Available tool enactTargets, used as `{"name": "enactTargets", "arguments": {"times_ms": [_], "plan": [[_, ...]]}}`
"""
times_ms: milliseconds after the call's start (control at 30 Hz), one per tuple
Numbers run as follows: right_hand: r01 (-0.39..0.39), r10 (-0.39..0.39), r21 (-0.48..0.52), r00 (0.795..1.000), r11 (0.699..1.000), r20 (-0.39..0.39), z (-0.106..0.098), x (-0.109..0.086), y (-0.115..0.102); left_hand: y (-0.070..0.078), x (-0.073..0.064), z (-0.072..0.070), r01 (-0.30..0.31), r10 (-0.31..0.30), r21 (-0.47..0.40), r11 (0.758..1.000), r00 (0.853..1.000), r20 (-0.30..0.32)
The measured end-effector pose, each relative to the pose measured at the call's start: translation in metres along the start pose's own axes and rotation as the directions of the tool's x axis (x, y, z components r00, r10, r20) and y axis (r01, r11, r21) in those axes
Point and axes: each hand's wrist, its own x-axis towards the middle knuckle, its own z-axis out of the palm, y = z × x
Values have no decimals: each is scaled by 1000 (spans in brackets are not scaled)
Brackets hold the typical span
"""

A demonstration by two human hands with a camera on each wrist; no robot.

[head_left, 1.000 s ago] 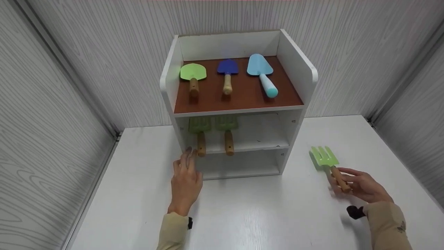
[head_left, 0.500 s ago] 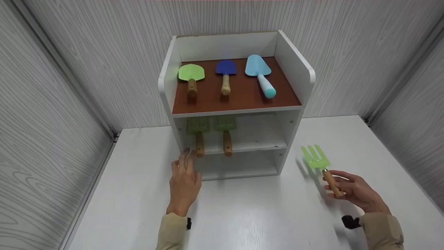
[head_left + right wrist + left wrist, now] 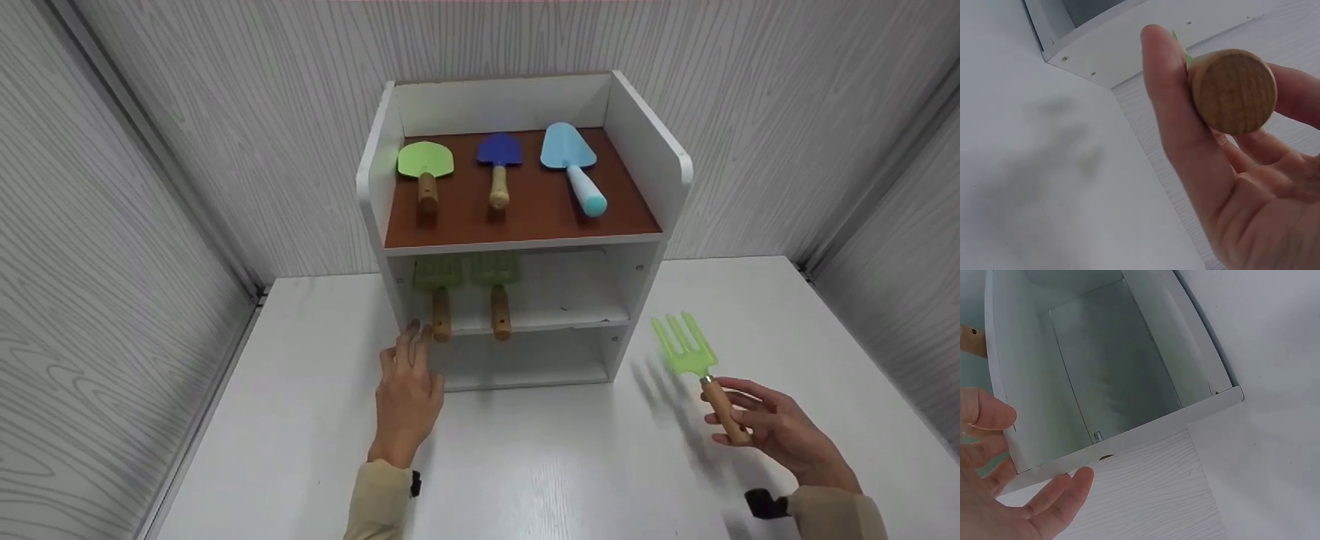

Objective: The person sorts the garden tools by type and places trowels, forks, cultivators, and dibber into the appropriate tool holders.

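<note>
My right hand (image 3: 787, 431) grips the wooden handle of a green hand fork (image 3: 691, 361), held above the table right of a small white shelf unit (image 3: 651, 150). The tines point up and away. In the right wrist view the round handle end (image 3: 1234, 91) faces the camera, with my thumb along one side. My left hand (image 3: 407, 405) touches the unit's left front edge. From the left wrist, fingertips (image 3: 1079, 486) lie outside the side panel, while the thumb is over the middle board's edge. Two more green forks lie on that board, left fork (image 3: 441, 311) and right fork (image 3: 500, 311).
On the brown top shelf lie a green trowel (image 3: 426, 159), a dark blue trowel (image 3: 499, 150) and a light blue trowel (image 3: 568, 146). A bottom compartment (image 3: 525, 360) sits under the middle board. The white table (image 3: 540, 465) has wood-grain walls behind and at both sides.
My right hand has lifted the fork off the table and drawn it slightly left and nearer. The left hand stays at the unit's edge. The head view has shifted slightly.
</note>
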Motion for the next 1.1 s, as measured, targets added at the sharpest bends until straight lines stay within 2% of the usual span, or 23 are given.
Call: {"name": "enactTargets", "arguments": {"times_ms": [133, 367, 633, 867, 1100], "plan": [[34, -32, -50, 999, 998, 33, 7, -1, -1, -1, 0, 0, -2, 2, 7, 1000, 1000, -4], [77, -71, -63, 992, 995, 100, 17, 2, 1, -4, -1, -2, -11, 11, 12, 1000, 1000, -7], [98, -80, -139, 989, 985, 127, 20, -1, 4, -5, -2, -2, -12, 12, 14, 1000, 1000, -17], [106, -83, -132, 982, 986, 169, 22, -2, 5, -3, 0, 2, -26, 26, 11, 1000, 999, -21], [89, -63, -157, 984, 984, 164, 33, 6, 4, -1, -1, 3, -13, 13, 23, 1000, 1000, -4]]}}
